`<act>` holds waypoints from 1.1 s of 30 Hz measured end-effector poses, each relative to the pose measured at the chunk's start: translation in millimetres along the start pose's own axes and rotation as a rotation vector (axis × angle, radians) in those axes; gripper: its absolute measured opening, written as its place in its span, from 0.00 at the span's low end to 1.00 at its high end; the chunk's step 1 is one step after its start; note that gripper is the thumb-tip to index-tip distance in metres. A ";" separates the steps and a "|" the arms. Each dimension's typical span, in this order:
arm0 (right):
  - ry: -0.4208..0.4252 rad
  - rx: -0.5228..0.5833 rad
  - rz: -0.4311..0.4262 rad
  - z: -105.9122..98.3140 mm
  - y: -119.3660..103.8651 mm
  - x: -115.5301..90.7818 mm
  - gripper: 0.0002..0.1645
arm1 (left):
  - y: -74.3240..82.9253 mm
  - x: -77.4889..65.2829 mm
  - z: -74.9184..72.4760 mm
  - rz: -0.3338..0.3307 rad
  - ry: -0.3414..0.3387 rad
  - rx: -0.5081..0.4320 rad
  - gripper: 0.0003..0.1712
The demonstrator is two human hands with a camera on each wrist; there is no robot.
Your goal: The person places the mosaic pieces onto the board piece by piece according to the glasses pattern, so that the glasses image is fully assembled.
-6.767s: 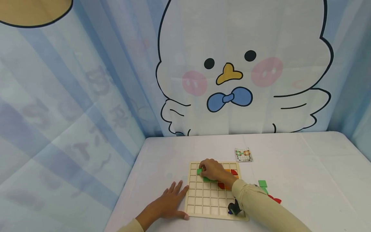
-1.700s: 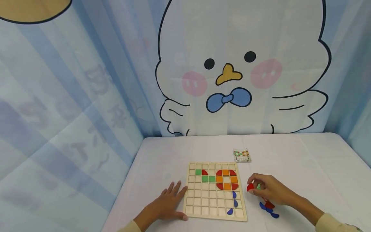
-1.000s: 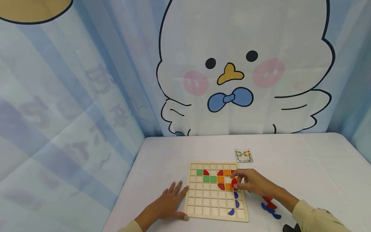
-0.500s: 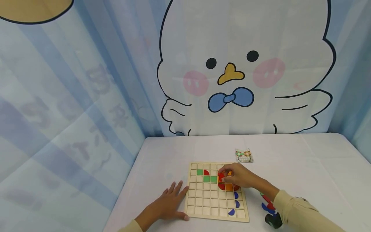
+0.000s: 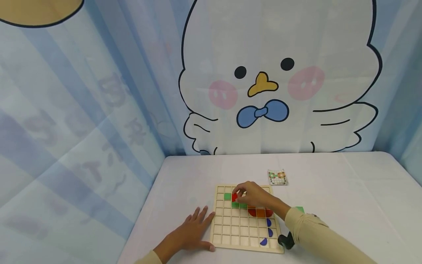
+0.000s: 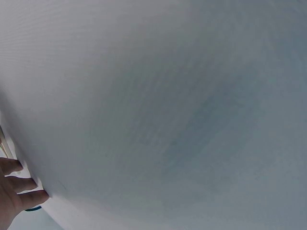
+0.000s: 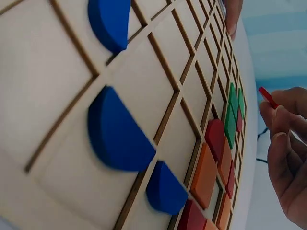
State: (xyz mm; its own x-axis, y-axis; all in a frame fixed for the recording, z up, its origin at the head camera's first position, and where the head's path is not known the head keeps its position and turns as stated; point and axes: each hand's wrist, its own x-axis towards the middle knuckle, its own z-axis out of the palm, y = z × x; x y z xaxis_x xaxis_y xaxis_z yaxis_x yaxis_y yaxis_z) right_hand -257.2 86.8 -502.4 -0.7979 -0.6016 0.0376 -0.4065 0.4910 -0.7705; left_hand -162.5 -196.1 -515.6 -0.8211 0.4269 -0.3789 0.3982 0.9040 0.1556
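Note:
My right hand (image 5: 252,194) pinches a small red tile (image 7: 268,97) between thumb and finger, over the upper left part of a wooden grid board (image 5: 227,231). Green square tiles (image 5: 227,196) sit in cells beside and below the fingertips. In the right wrist view another red tile (image 7: 239,120) lies next to the green ones. My left hand (image 5: 194,229) rests with fingers spread on the table, fingertips at the board's left edge. Blue half-round tiles (image 5: 269,222) lie on the board's lower right. Orange tiles (image 7: 203,175) and red tiles are partly hidden by my right hand.
A small printed pattern card (image 5: 277,177) lies behind the board on the white table (image 5: 356,190). A loose green tile (image 5: 300,209) shows past my right sleeve, which hides the spot where other loose tiles lay. A dark object (image 5: 286,241) hangs below that sleeve.
My right hand has carried the red tile from the right of the board leftward across it to the green tiles. Earlier, it was at the upper left green square. My left hand has stayed put.

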 end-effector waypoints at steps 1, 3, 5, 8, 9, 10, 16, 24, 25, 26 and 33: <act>-0.002 -0.004 -0.003 3.1 -0.3 3.6 0.14 | -0.4 0.2 0.2 0.002 -0.001 0.002 0.63; -0.004 -0.004 0.011 8.4 -1.7 10.8 0.13 | -1.4 0.5 1.0 0.007 0.000 0.009 0.63; 0.000 -0.007 0.024 13.0 -2.9 18.2 0.12 | -2.2 1.0 1.6 0.010 0.001 0.011 0.63; 0.017 -0.024 0.039 18.7 -5.7 28.8 0.10 | -3.0 1.4 1.8 0.014 0.003 0.013 0.63; 0.023 -0.030 0.046 20.3 -6.1 32.0 0.10 | -3.1 1.3 1.6 0.014 0.003 0.010 0.63; 0.029 -0.034 0.051 21.8 -6.6 34.7 0.10 | -3.2 1.1 1.4 0.016 0.004 0.004 0.63; 0.044 -0.093 0.075 29.0 -6.5 45.5 0.09 | -3.4 -0.7 1.0 0.033 0.007 -0.014 0.63; 0.050 -0.187 0.036 37.3 -6.2 53.1 0.08 | -2.7 -1.2 -0.2 0.036 0.006 -0.005 0.63; 0.048 -0.199 0.040 38.4 -6.7 53.8 0.07 | -2.7 -1.2 -0.3 0.033 0.004 -0.007 0.63; 0.044 -0.203 0.042 39.1 -7.7 54.3 0.07 | -2.8 -1.1 -0.4 0.031 0.003 -0.008 0.63; 0.034 -0.230 0.050 40.8 -13.2 54.8 0.10 | -4.9 -1.1 1.5 0.037 0.007 -0.014 0.63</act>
State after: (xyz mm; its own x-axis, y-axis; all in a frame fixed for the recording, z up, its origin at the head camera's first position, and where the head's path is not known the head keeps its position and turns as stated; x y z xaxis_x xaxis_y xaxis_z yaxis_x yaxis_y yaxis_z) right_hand -277.4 21.7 -516.1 -0.8326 -0.5532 0.0276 -0.4536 0.6525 -0.6070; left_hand -163.0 -201.0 -517.3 -0.8090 0.4598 -0.3662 0.4224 0.8880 0.1818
